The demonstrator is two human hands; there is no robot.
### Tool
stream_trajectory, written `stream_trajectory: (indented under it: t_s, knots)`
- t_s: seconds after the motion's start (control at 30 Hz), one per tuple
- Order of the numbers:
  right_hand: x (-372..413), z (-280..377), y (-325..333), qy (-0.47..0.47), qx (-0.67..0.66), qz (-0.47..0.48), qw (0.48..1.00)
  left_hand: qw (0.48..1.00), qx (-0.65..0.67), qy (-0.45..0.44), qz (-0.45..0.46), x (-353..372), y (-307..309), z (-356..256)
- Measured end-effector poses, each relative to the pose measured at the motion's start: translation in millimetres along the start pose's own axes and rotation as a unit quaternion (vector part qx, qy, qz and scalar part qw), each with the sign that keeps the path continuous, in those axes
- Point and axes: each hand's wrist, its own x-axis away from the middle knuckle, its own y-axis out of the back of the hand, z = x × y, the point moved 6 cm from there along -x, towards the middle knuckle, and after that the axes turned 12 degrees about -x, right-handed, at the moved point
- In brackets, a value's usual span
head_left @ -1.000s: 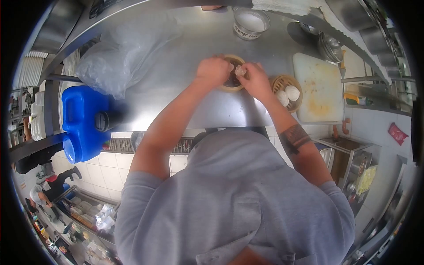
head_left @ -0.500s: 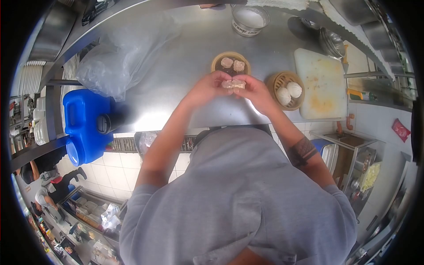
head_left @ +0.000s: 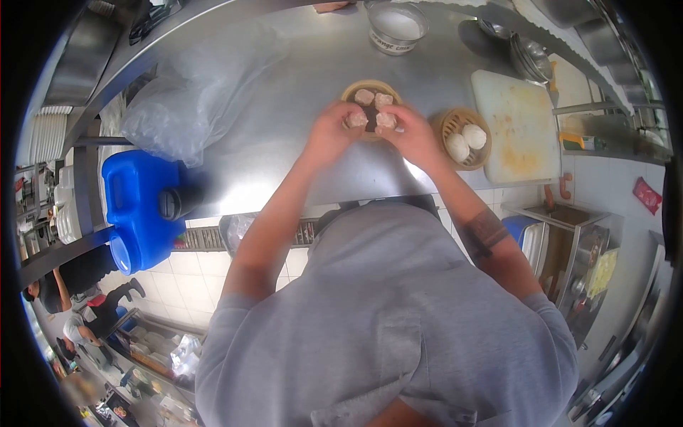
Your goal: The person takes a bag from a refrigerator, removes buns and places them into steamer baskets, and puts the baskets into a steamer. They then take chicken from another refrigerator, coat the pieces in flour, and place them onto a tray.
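A round bamboo steamer (head_left: 347, 92) on the steel table has two pinkish dumplings (head_left: 365, 97) in its far half. Over its near left part, my left hand (head_left: 333, 132) pinches one dumpling (head_left: 357, 120). Another dumpling (head_left: 386, 120) is between the fingers of my right hand (head_left: 413, 135), over the near right part. A small gap separates the two held dumplings. To the right, a second bamboo steamer (head_left: 481, 158) holds two white buns (head_left: 474, 136).
A stained cutting board (head_left: 516, 128) lies at the right, with metal bowls (head_left: 530, 57) behind it. A labelled tin of white stuff (head_left: 393, 28) stands at the back. Plastic bags (head_left: 178, 107) and a blue jug (head_left: 135, 192) are at the left. Two people (head_left: 82, 331) are in the far lower left.
Both hands have moved forward from the steamer's near edge to over it. The two dumplings, held together before, are now apart, one in each hand.
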Motion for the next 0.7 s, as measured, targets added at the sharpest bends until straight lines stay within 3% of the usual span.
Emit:
stream_trajectory:
  t_s: [0.07, 0.13, 0.23, 0.33, 0.4, 0.43, 0.47, 0.53, 0.57, 0.63, 0.7]
  knots:
    - [-0.7, 19.6, -4.8, 0.173, 0.270, -0.043, 0.946, 0.999, -0.050, 0.002, -0.018, -6.9, -8.7, -1.6]
    - [-7.1, 17.7, -9.8, 0.171, 0.286, -0.058, 0.941, 0.981, -0.179, -0.050, -0.058, -12.6, -11.4, -7.6]
    - [-12.2, 5.5, -14.6, 0.114, 0.302, -0.058, 0.945, 0.961, -0.236, -0.116, -0.082, -14.5, -15.5, -11.7]
    - [0.6, 11.4, -10.3, 0.185, 0.338, -0.075, 0.920, 0.972, -0.196, -0.098, -0.089, -14.8, -17.8, -11.3]
    - [22.8, 23.7, 5.6, 0.154, 0.331, -0.163, 0.917, 0.970, -0.197, -0.078, -0.117, -6.0, -12.1, -10.9]
    - [37.6, 35.4, 14.3, 0.071, 0.279, -0.184, 0.940, 0.967, -0.203, -0.049, -0.148, -0.2, -6.1, -8.2]
    - [46.9, 32.8, 25.0, 0.070, 0.280, -0.186, 0.939, 0.967, -0.202, -0.051, -0.146, 1.6, -3.8, -10.5]
    - [67.5, 12.5, 60.7, -0.066, 0.366, -0.245, 0.895, 0.983, -0.059, 0.151, -0.081, 8.2, -3.9, 14.8]
    - [68.8, 14.7, 67.2, -0.069, 0.365, -0.244, 0.896, 0.983, -0.059, 0.153, -0.079, 9.1, -7.9, 27.3]
    - [60.8, 0.8, 82.2, -0.197, 0.195, -0.232, 0.933, 0.985, 0.050, 0.163, -0.006, 1.8, -27.9, 50.6]
    - [52.3, -4.7, 79.8, -0.177, 0.181, -0.224, 0.941, 0.985, 0.066, 0.160, -0.017, 1.2, -35.4, 58.7]
